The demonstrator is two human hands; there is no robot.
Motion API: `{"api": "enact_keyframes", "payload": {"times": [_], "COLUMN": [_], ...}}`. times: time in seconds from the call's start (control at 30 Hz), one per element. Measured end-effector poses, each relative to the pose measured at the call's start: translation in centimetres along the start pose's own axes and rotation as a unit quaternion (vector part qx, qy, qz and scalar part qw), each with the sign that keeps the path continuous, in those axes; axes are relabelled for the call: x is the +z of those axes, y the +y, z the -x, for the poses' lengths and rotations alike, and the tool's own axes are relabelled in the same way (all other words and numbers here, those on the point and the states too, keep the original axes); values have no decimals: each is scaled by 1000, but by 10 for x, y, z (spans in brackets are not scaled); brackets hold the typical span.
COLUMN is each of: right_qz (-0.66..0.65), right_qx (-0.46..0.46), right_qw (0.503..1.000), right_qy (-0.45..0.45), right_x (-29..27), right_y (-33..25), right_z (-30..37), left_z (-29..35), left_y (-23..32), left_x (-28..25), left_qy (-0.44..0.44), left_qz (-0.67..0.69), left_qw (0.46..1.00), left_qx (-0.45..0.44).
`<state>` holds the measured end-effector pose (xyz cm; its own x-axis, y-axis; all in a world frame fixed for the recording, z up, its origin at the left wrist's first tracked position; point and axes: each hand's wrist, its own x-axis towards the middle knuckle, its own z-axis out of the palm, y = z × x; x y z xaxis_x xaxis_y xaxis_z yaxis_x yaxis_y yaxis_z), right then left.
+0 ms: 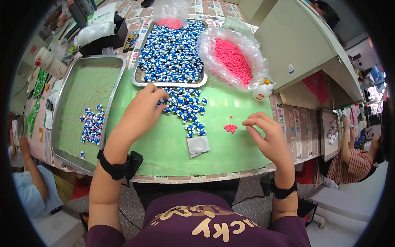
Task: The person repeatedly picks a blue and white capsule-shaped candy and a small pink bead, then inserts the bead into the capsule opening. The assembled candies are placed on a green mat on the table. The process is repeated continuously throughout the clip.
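Blue-white pieces (184,105) under left hand (142,113) (pink bag (232,57) beyond)

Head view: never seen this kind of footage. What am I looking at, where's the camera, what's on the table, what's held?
It is a fisheye camera worn on a person's head, looking down at their own bare hands; there is no machine. The left hand reaches into a loose pile of blue-and-white pieces on a green mat. The right hand hovers beside a small pile of pink pieces, fingers pinched; whether they hold one is unclear. Behind stand a full metal tray, a bag of pink pieces, and at left a second tray.
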<state>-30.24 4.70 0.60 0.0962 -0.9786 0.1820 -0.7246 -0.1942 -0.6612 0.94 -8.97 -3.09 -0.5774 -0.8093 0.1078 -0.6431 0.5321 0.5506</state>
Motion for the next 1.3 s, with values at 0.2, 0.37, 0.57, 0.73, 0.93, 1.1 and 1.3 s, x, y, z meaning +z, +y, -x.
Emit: {"api": "enact_keyframes", "payload": {"times": [0.2,0.37,0.57,0.73,0.93,1.1,1.3], "right_qz": [-13,-33,5,-1,-46,-384,-500], "right_qx": [45,27,74,85,93,117,18], "right_qw": [999,999,994,994,993,916,865], "right_qy": [-25,-33,-80,-73,-52,-19,-27], "right_x": [15,27,38,43,35,23,21], "right_y": [11,21,21,22,24,-8,-46], "right_z": [-4,-28,-41,-42,-40,-27,-17], "left_z": [20,44,63,66,60,64,68], "left_y": [4,21,17,16,22,19,37], "left_x": [-6,-10,-30,-21,-2,-2,-19], "left_qy": [-45,-44,7,-21,-29,-11,35], "left_qz": [50,89,89,87,59,72,296], "left_qw": [997,994,989,992,995,993,950], "left_qx": [-47,-47,-122,-85,-76,-88,-99]}}
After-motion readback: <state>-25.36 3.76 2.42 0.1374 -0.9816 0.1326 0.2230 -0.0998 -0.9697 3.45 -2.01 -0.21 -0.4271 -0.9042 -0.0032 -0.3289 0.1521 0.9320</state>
